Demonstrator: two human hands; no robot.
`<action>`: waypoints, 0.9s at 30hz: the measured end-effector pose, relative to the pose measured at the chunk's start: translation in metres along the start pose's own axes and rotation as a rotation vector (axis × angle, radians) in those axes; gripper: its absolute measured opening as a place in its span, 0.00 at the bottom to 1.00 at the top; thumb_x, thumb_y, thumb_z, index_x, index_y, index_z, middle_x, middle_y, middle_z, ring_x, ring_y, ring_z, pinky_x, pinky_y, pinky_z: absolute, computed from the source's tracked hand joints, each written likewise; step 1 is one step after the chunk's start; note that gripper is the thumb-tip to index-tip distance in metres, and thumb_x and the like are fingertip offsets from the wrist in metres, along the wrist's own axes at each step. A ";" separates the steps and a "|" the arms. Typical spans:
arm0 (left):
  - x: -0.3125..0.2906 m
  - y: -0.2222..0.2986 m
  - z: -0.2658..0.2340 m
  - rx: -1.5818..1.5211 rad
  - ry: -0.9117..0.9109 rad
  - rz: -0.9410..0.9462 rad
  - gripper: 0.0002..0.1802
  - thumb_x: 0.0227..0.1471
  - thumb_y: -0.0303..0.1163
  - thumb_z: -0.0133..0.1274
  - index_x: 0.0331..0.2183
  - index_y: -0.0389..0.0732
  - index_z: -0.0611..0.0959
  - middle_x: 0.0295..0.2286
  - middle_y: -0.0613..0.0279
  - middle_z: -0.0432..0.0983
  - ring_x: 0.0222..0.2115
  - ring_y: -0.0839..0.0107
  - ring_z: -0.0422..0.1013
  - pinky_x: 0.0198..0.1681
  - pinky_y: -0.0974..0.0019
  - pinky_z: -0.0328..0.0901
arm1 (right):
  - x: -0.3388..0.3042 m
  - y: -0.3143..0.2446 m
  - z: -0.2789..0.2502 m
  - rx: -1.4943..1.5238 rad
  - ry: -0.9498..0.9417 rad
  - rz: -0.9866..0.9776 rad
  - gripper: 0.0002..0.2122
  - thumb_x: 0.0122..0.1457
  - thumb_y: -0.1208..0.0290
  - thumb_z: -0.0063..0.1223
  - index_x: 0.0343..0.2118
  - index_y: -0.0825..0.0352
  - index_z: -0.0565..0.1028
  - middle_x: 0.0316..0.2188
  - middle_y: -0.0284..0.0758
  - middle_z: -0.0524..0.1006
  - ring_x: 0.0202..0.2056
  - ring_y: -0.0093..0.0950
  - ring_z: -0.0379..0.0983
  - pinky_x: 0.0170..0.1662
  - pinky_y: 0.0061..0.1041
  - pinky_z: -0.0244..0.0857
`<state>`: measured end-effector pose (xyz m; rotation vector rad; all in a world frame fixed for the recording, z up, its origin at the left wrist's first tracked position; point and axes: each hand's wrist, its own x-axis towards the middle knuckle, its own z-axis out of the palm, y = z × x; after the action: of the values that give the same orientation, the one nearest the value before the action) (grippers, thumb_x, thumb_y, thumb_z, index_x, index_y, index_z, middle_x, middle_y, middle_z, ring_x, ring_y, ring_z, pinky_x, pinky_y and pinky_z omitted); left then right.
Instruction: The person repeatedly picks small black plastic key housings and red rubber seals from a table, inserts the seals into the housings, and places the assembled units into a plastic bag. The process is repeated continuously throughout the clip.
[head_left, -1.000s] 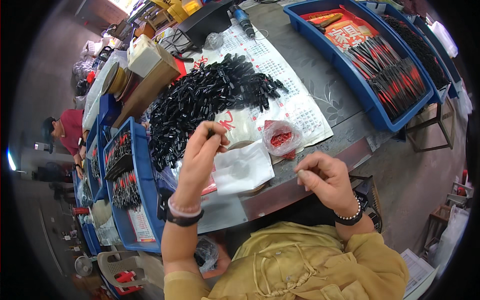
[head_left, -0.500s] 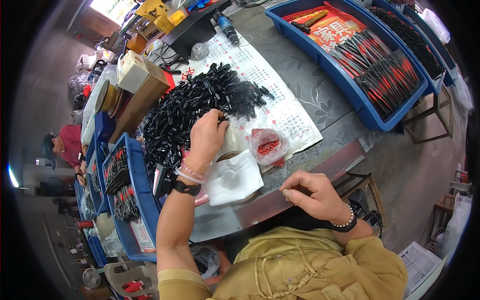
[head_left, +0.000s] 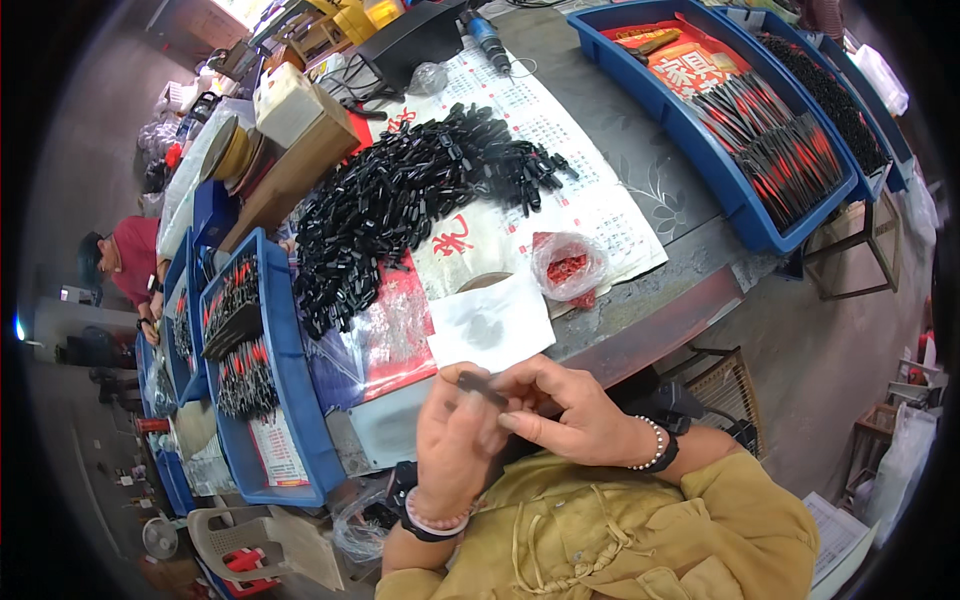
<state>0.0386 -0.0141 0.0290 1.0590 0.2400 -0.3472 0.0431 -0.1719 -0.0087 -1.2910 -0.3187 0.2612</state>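
My left hand (head_left: 450,435) is closed in a pinch around a small black plastic piece (head_left: 482,389), held just past the table's front edge. It is slightly blurred. My right hand (head_left: 578,418) meets it there, thumb and fingers drawn together against the piece's other end; whatever is between those fingertips is too small to make out. Just beyond both hands lies a white paper sheet (head_left: 492,325). A clear plastic bag of small red parts (head_left: 568,268) sits to its right. Farther off, a large heap of similar black pieces (head_left: 400,205) spreads over printed paper.
On the left, a blue tray (head_left: 300,390) holds bundled black-and-red items. Another blue tray (head_left: 690,175) with rows of black-and-red strips stands at the far right. A blue-and-black power tool (head_left: 487,45) lies at the back. A person (head_left: 135,262) works at far left.
My left hand has come back from the heap with a black piece, toward my body. My right hand has moved left to meet it. The view has shifted slightly.
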 end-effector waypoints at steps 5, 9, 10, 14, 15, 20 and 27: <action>-0.020 -0.016 -0.014 -0.098 -0.033 0.015 0.12 0.59 0.33 0.48 0.44 0.40 0.68 0.16 0.72 0.58 0.15 0.83 0.55 0.18 0.78 0.52 | -0.003 0.001 0.020 -0.018 0.113 -0.007 0.08 0.57 0.76 0.56 0.38 0.72 0.73 0.29 0.34 0.75 0.30 0.18 0.72 0.34 0.18 0.67; -0.029 -0.018 -0.029 0.019 -0.092 0.077 0.16 0.59 0.34 0.50 0.45 0.38 0.68 0.16 0.71 0.59 0.16 0.82 0.54 0.19 0.78 0.51 | -0.002 -0.006 0.016 -0.157 0.044 -0.103 0.04 0.55 0.81 0.56 0.33 0.74 0.74 0.29 0.35 0.75 0.28 0.19 0.71 0.29 0.18 0.65; -0.031 -0.017 -0.033 0.076 -0.096 0.098 0.17 0.59 0.35 0.50 0.45 0.37 0.68 0.16 0.71 0.60 0.16 0.83 0.54 0.20 0.79 0.51 | 0.000 -0.008 0.013 -0.225 -0.001 -0.119 0.04 0.54 0.81 0.56 0.32 0.74 0.74 0.28 0.35 0.76 0.28 0.19 0.72 0.29 0.18 0.65; -0.036 -0.012 -0.049 0.489 -0.135 0.231 0.12 0.56 0.29 0.53 0.41 0.33 0.75 0.24 0.63 0.73 0.23 0.78 0.68 0.27 0.75 0.62 | 0.002 -0.018 0.004 -0.389 -0.179 -0.117 0.04 0.52 0.80 0.57 0.31 0.71 0.75 0.27 0.35 0.76 0.25 0.23 0.72 0.28 0.21 0.64; -0.036 -0.011 -0.052 0.655 -0.165 0.268 0.11 0.56 0.26 0.53 0.41 0.33 0.76 0.27 0.60 0.76 0.26 0.75 0.72 0.29 0.73 0.65 | 0.002 -0.020 0.003 -0.416 -0.222 -0.113 0.04 0.52 0.80 0.57 0.31 0.71 0.75 0.27 0.35 0.76 0.25 0.23 0.72 0.28 0.21 0.64; -0.036 -0.012 -0.057 0.819 -0.293 0.231 0.10 0.56 0.27 0.53 0.37 0.31 0.76 0.26 0.60 0.77 0.26 0.78 0.71 0.31 0.75 0.65 | 0.002 -0.027 0.006 -0.457 -0.324 -0.040 0.05 0.53 0.77 0.57 0.32 0.70 0.75 0.27 0.37 0.75 0.26 0.30 0.73 0.30 0.24 0.65; -0.040 -0.019 -0.060 0.323 -0.252 -0.020 0.10 0.58 0.26 0.49 0.42 0.32 0.75 0.31 0.58 0.78 0.23 0.79 0.69 0.27 0.76 0.63 | 0.025 -0.048 -0.031 -0.673 -0.022 -0.088 0.05 0.55 0.74 0.56 0.31 0.70 0.76 0.27 0.38 0.77 0.28 0.29 0.75 0.33 0.24 0.67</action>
<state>-0.0069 0.0368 -0.0002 1.3167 -0.0341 -0.5450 0.0786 -0.2025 0.0327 -1.9305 -0.5064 0.0903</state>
